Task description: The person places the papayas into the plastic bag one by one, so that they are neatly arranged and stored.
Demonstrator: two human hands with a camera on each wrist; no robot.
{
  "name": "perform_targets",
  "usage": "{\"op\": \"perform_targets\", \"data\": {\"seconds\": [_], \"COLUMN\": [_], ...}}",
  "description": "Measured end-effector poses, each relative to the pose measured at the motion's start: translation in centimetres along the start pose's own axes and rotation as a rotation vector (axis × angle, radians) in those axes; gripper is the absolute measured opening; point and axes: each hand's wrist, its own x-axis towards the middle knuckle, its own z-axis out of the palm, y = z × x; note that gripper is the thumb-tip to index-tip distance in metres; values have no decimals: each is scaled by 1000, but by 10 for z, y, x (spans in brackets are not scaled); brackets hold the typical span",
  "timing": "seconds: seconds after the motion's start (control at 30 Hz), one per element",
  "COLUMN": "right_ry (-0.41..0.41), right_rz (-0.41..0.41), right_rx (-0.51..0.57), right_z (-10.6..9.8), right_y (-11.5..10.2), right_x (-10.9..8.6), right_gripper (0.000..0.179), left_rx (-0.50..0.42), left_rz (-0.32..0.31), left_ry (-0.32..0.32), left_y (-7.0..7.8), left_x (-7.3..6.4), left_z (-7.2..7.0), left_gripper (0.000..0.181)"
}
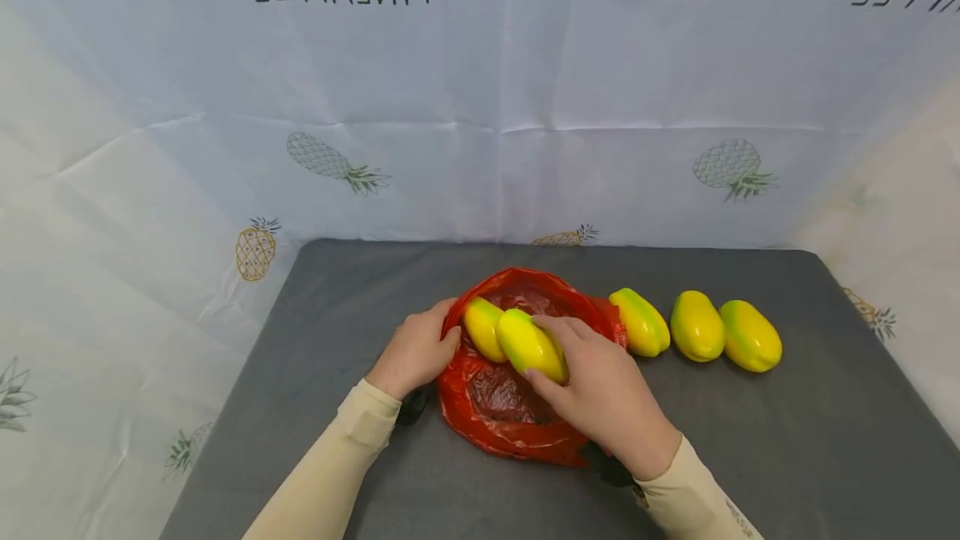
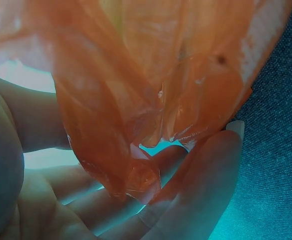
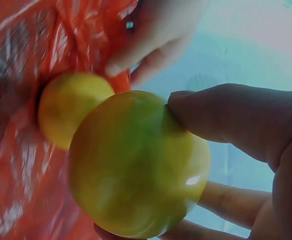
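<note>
A red plastic bag (image 1: 510,432) lies with its mouth spread wide on the dark grey table. My left hand (image 1: 416,347) grips the bag's rim on its left side; the left wrist view shows the thin film (image 2: 100,125) between thumb and fingers. Over the bag's mouth, my right hand (image 1: 600,382) holds an oblong yellow-green fruit (image 1: 528,344), like a papaya or mango, thumb on one side and fingers on the other. Another such fruit (image 1: 483,328) sits inside the bag near my left hand. In the right wrist view the held fruit (image 3: 135,165) partly covers that one (image 3: 70,105).
To the right of the bag, three more yellow-green fruits stand in a row: one beside the bag (image 1: 641,323), a middle one (image 1: 697,326) and an outer one (image 1: 752,337). Behind the grey table (image 1: 360,273) hangs a pale cloth (image 1: 600,82) printed with pineapples.
</note>
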Motion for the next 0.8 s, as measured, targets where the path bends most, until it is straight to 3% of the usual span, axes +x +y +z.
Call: {"op": "perform_targets", "data": {"seconds": [0.3,0.8], "right_ry": [-63,-115], "right_rz": [-27,-62], "right_rx": [23,20], "right_z": [15,21], "right_y": [-16,-27], "right_x": [4,1], "right_gripper": [70,67], "left_rx": [-3,1], "left_rz": [1,0], "left_ry": [5,-6], "left_y": [2,2], "left_x": [-1,0], "left_z": [-1,-3], "left_gripper": [53,54]}}
